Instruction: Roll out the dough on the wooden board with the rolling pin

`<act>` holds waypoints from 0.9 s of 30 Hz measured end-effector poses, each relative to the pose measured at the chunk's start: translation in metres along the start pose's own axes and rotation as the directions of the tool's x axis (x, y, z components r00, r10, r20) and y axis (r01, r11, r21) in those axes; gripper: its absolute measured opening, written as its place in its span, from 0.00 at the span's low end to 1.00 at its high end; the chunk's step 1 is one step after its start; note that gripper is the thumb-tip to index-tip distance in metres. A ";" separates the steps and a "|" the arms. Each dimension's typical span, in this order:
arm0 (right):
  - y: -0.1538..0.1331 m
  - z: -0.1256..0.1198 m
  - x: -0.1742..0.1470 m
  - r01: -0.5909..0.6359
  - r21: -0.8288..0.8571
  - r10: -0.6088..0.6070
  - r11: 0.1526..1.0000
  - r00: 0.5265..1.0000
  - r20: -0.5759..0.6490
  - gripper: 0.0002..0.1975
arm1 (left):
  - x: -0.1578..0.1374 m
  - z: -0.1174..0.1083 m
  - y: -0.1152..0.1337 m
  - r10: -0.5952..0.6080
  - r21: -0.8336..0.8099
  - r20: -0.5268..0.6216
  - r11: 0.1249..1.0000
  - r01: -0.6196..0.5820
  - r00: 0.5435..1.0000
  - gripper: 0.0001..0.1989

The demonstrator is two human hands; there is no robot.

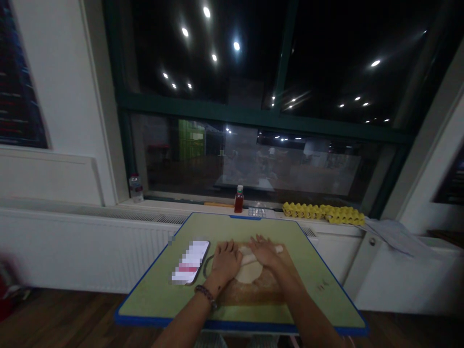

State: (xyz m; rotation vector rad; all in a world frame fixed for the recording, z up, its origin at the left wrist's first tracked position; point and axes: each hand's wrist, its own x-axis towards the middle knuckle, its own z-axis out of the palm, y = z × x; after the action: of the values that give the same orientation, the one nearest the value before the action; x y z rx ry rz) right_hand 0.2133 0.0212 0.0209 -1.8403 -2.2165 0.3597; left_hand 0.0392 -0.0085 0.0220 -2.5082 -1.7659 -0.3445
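A pale rolling pin (248,259) lies tilted across a round, flat sheet of dough (249,275). My left hand (226,263) rests palm down over the pin's left part, fingers stretched forward, hiding that end. On its right part lies my right hand (265,252), flat with the fingers spread, and the pin's right tip sticks out beyond it. Under the dough is a brown board (261,296). A dark loop (206,267) shows just left of my left hand; what it belongs to is hidden. Neither hand wraps round the pin.
The green table (308,285) has a blue edge. A phone (191,261) with a lit screen lies left of the board. Along the windowsill stand a water bottle (136,187), a red-brown bottle (239,199) and yellow egg trays (322,212). A white radiator (90,249) runs behind the table.
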 end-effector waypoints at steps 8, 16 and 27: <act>-0.018 -0.007 0.032 -0.061 -0.081 0.066 0.995 0.997 0.050 0.27 | 0.012 0.000 -0.002 -0.064 0.044 0.082 0.997 0.060 0.995 0.27; -0.018 -0.007 0.026 -0.062 -0.116 0.069 0.991 0.996 0.059 0.27 | 0.023 0.003 0.002 -0.036 0.027 0.132 0.999 0.033 0.991 0.27; -0.013 -0.010 0.002 0.051 -0.064 -0.053 0.997 0.998 -0.030 0.18 | 0.022 0.009 0.010 0.133 -0.044 0.096 0.991 -0.129 0.987 0.24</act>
State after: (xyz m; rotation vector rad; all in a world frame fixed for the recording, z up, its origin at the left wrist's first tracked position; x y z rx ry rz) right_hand 0.2040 0.0211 0.0348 -1.8020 -2.2742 0.2519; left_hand 0.0571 0.0094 0.0192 -2.6945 -1.6296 -0.2530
